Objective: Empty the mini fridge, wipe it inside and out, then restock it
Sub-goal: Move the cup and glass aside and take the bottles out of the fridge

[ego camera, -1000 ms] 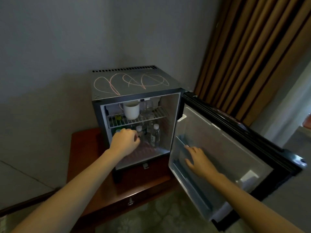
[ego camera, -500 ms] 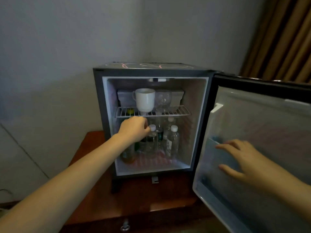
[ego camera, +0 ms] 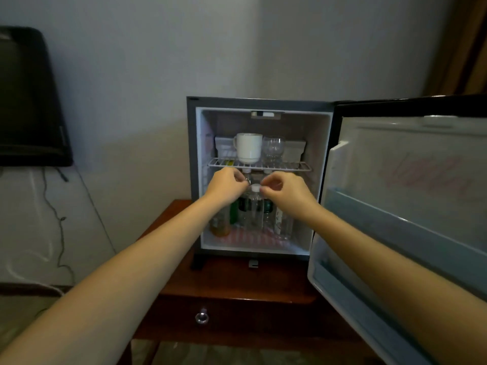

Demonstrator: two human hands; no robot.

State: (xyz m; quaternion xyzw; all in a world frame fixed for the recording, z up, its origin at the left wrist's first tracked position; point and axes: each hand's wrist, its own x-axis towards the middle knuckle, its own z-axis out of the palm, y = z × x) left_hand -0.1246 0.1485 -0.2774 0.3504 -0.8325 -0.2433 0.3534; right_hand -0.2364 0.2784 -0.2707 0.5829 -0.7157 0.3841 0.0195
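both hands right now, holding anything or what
left hand: holds the rear bottle by its neck
right hand: pinches the front bottle at its cap

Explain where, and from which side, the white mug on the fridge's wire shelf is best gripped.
Probably by its handle, which sticks out on the left of the white mug with free space around it. Come from the front left: the wine glass stands close on its right.

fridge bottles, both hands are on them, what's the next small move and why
Probably draw both bottles straight out toward you, keeping them low. The left hand pinches the rear bottle by its neck, the right hand pinches the front bottle by its cap, and the wire shelf sits just above them.
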